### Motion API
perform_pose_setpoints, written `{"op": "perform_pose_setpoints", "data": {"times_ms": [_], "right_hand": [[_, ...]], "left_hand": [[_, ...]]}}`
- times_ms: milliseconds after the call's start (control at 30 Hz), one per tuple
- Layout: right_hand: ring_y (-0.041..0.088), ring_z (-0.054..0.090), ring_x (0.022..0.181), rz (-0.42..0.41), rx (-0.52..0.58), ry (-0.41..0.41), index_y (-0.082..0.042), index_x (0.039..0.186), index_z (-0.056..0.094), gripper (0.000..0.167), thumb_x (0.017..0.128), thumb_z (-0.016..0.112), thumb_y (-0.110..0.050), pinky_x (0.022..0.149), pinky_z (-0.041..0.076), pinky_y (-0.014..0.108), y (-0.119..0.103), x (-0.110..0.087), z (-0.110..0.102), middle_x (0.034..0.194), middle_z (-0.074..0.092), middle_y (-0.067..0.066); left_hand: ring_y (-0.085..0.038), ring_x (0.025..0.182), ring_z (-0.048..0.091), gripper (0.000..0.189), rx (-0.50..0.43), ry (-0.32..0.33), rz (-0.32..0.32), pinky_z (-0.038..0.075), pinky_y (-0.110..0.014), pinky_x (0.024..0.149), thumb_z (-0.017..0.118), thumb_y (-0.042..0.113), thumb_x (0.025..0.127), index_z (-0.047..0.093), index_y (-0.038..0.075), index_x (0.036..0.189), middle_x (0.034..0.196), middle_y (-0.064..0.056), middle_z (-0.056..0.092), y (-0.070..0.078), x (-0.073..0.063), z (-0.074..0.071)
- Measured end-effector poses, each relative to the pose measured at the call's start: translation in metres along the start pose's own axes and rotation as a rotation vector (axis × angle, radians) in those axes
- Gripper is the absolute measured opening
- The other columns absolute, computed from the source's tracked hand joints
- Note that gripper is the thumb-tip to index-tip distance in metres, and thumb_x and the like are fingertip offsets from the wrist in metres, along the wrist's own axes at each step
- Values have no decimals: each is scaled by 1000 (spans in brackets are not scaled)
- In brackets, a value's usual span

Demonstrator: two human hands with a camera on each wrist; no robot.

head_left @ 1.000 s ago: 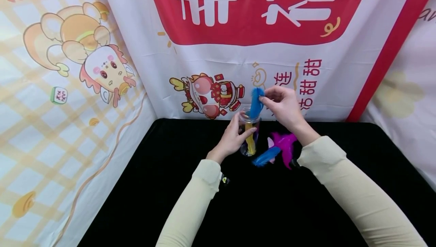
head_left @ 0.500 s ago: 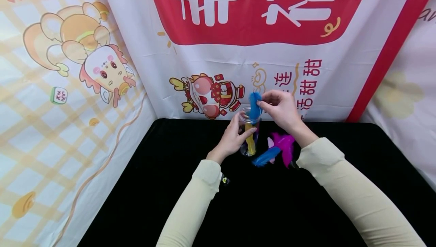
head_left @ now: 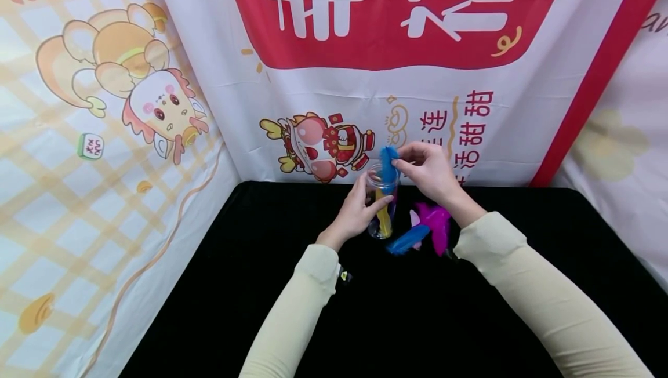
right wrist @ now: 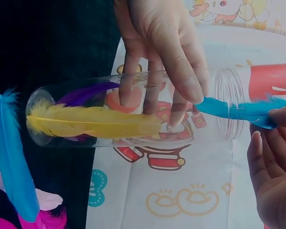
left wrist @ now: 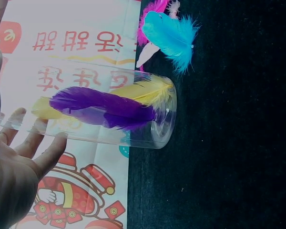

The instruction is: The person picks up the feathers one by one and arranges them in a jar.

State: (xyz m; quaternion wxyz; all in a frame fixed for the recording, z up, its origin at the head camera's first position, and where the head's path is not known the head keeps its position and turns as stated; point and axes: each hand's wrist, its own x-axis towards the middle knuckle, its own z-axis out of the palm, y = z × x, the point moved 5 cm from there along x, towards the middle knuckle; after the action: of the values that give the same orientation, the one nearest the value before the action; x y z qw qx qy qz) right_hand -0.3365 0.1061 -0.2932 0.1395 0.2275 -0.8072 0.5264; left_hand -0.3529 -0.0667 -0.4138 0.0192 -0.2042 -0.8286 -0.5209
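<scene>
Blue feather (head_left: 387, 163), right of frame centre, is pinched by the right hand (head_left: 431, 173), lengthwise partway into the jar (head_left: 384, 214) gripped by the left hand (head_left: 357, 209).

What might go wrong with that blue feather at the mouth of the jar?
The soft, bright blue feather pinched in the right fingers could bend or snag on the ridged mouth of the clear cylindrical jar. The jar might tip if the left fingers loosened around it. The pale cream right sleeve, seemingly near the loose magenta feathers, might brush them out of place.
</scene>
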Motion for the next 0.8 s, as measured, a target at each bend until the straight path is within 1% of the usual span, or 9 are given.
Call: {"op": "perform_pose_setpoints", "data": {"times_ms": [67,200,333,433,467,567,667,700,800], "right_hand": [[21,69,83,2,-1,0,2,103,76,13,94,75,-8,68,53,18,8,2,1,100,76,19],[24,70,84,-2,5,-4,-2,102,76,14,94,76,-12,70,55,21,14,4,3,100,76,15],[22,70,85,5,8,-13,-3,101,76,13,94,76,-13,72,56,22,15,4,6,100,77,14],[22,70,85,5,1,-22,-3,100,76,12,94,75,-13,72,55,21,15,4,8,100,77,14],[25,70,86,6,-1,-26,0,100,76,12,94,75,-11,72,55,21,10,3,8,100,76,16],[28,70,87,1,-12,-27,0,100,76,12,94,75,-11,71,54,20,11,4,10,99,77,15],[31,70,88,5,-30,-30,-1,100,76,12,94,76,-12,71,55,22,13,6,12,99,77,14],[29,70,88,3,-38,-30,-4,100,76,12,94,76,-14,72,55,23,18,8,14,99,77,12],[27,71,89,7,-52,-36,-5,100,77,12,94,76,-16,74,56,26,19,10,15,100,77,10]], "left_hand": [[-23,135,52,81,-1,0,5,46,-48,109,61,52,100,20,17,161,152,-7,40,0,0,0],[-23,135,52,79,0,3,10,46,-48,109,61,52,100,21,19,160,151,-6,42,-1,1,0],[-23,135,52,79,3,3,14,46,-48,109,61,52,100,21,19,160,150,-6,42,-1,2,0],[-23,134,52,79,8,3,20,47,-48,108,61,52,100,21,20,160,150,-6,42,-2,2,0],[-23,134,53,78,8,2,23,47,-48,108,60,52,100,21,20,160,150,-6,42,-2,2,0],[-23,133,53,79,7,-1,32,47,-49,108,61,51,100,20,20,161,149,-7,43,-2,2,0],[-22,133,53,80,7,-4,35,47,-49,108,61,51,100,19,21,161,149,-7,43,-2,2,0],[-22,133,53,79,8,-4,36,47,-49,108,61,51,100,19,21,161,149,-7,43,-2,2,0],[-21,133,52,79,11,-3,36,47,-50,107,61,50,100,19,23,162,150,-6,43,-2,3,0]]}}
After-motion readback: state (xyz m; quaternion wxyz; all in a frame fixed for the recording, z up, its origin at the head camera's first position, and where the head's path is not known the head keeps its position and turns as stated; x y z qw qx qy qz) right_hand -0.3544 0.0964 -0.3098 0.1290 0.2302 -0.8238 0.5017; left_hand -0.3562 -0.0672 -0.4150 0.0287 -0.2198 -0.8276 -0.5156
